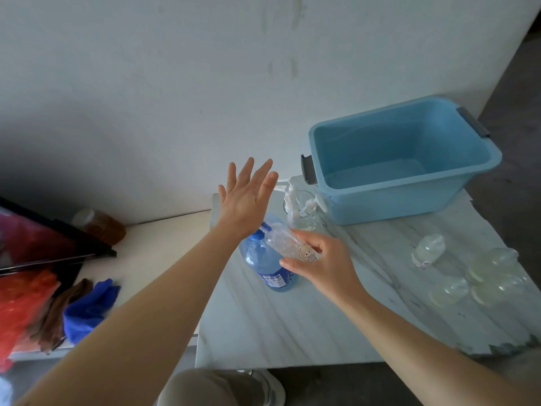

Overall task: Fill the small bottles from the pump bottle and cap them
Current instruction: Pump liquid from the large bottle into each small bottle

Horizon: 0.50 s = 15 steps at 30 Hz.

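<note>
far left, a red bag (26,294) lies on a pale shelf, with a brown rag and a blue cloth (87,309) just beside it. behind them stands a jar (99,224) with something brown inside.

next comes the left hand (246,200). it is open, its fingers are straight and spread, and it holds nothing. it is up in the air above the big blue bottle (263,259), which stands on the pale, streaky worktop (292,326).

the small bottle (288,243) is clear, and you can see right through it. it has a little cartoon picture near its bottom end. it is tilted. its long side runs from lower right to upper left, and its thin top end points up and left, right at the top of the big blue bottle. i cannot tell if the two tops touch. the small bottle is below the left hand and apart from it.

the right hand (322,265) grips the small bottle by its bottom end, with thumb and fingers curled round it.

behind, white pump tops stick out of a glass (301,206). a blue tub (404,159) with grey handles sits at the back right, just beside the glass. far right, more small clear bottles (429,249) lie on the worktop, well apart from the hands. they are blurry.
</note>
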Motion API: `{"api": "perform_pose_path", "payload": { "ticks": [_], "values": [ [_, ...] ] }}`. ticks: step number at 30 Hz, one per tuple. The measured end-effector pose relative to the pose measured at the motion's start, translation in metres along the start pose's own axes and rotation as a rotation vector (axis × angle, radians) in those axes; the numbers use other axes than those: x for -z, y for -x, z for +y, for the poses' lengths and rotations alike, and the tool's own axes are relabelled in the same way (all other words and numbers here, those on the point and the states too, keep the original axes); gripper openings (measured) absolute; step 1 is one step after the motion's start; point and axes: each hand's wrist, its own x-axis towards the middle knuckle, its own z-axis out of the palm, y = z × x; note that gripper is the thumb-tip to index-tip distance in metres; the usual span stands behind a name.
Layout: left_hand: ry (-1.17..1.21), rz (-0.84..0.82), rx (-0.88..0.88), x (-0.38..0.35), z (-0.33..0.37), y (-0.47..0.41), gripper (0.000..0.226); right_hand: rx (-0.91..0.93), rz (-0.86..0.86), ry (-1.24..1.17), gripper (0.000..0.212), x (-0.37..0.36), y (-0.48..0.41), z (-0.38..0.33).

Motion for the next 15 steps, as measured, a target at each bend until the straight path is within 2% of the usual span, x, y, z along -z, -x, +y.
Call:
{"api": "perform_pose_path", "payload": {
  "ticks": [4, 15],
  "values": [
    [0.073, -0.021, 0.057, -0.0073, -0.0078, -0.0007, 0.074, -0.012, -0.033, 0.006, 0.048, -0.0018, -0.0019, 0.0051],
    [0.102, -0.031, 0.095, -0.0043, -0.0075, 0.0051, 0.061, -0.016, -0.018, 0.032, 0.046, -0.0064, 0.0006, 0.0031]
  ]
}}
